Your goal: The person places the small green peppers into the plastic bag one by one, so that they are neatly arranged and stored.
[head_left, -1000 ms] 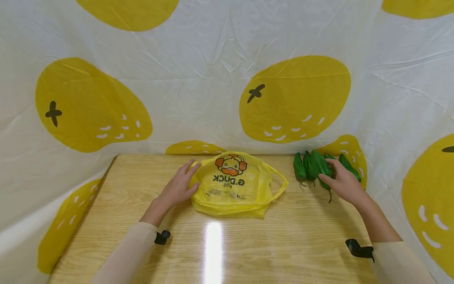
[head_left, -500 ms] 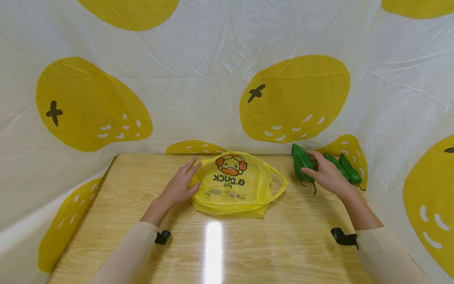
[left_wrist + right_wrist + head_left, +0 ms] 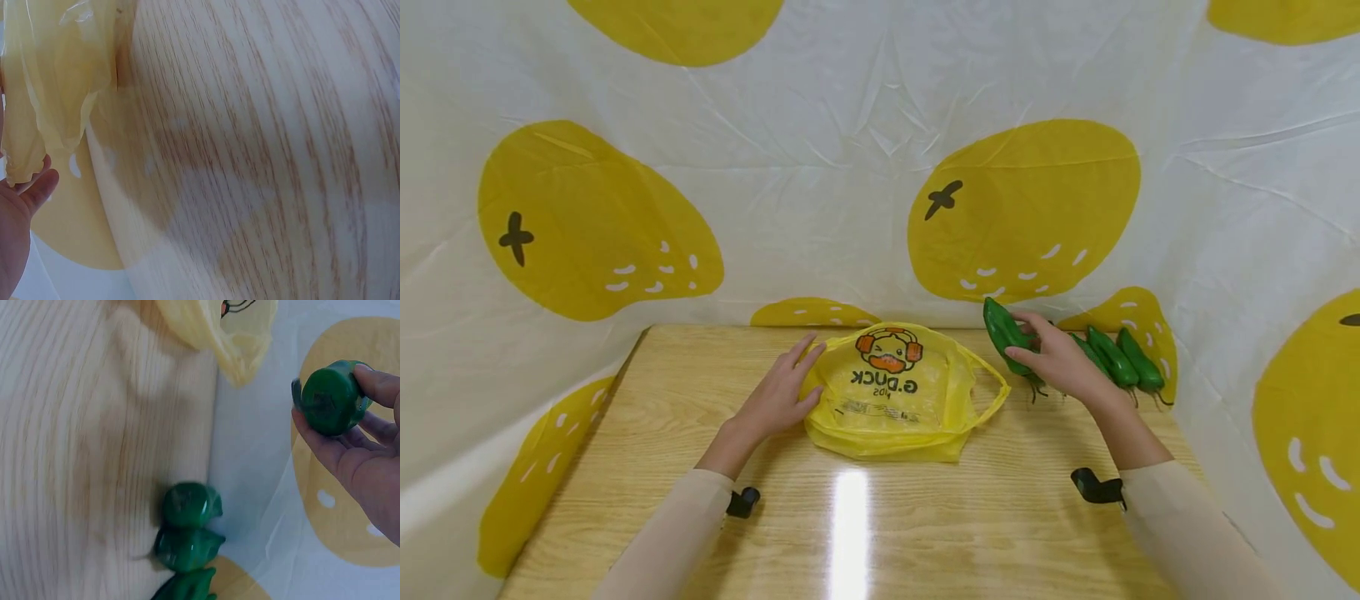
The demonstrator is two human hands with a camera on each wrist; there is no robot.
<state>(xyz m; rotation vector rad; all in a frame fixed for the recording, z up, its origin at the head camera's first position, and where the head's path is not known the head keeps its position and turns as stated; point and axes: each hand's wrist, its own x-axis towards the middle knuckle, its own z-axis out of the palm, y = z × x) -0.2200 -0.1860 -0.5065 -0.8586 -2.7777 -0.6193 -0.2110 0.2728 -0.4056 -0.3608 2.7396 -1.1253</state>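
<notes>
The yellow plastic bag [image 3: 925, 417], situated to the right of the left hand [image 3: 775, 392], bore the brand lettering "G.DUCK" [image 3: 883, 379] in mirror image. The smaller word "KIDS" [image 3: 882, 392], likewise reversed, stood directly below. A duck-head emblem [image 3: 889, 347] with headphones was printed above the lettering. The fine print [image 3: 877, 410] beneath was too small to read.

The table [image 3: 970, 533] is made of pale brown wood with wavy lines in it, and a long, bright strip of light [image 3: 850, 533] shines on its top near the front. Behind it and on both sides hangs a big white sheet [image 3: 820, 217] with creases and folds. Large yellow fruit shapes [image 3: 1026, 225] are printed on the sheet, and some have little white dashes [image 3: 666, 271] and a dark mark [image 3: 516, 238] like a cross.
</notes>
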